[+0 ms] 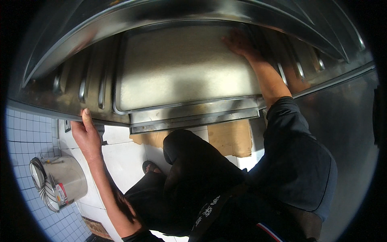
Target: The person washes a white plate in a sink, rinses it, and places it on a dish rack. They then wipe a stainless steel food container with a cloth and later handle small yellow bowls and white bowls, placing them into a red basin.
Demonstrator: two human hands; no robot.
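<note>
A wide rectangular metal sheet pan (181, 69) with a raised rim lies inside a stainless-steel compartment (69, 81) with ribbed side panels. Reaching in over the pan, my right hand (240, 44) is at its far right corner, thumb spread toward the left. Shadow blurs these fingers, and I cannot tell whether they touch the pan. My left hand (87, 136) grips the compartment's front metal edge (105, 122) at the left, thumb on top and fingers hidden below. A stepped metal ledge (193, 113) runs along the pan's near side.
A curved-looking steel panel (181, 13) overhangs the pan. Smooth steel (338, 127) borders the right side. Cardboard (229, 137) lies on the white floor under the ledge. At lower left a steel pot (66, 178) stands by a blue-tiled surface (27, 133), with metal lids or bowls (48, 193) against it.
</note>
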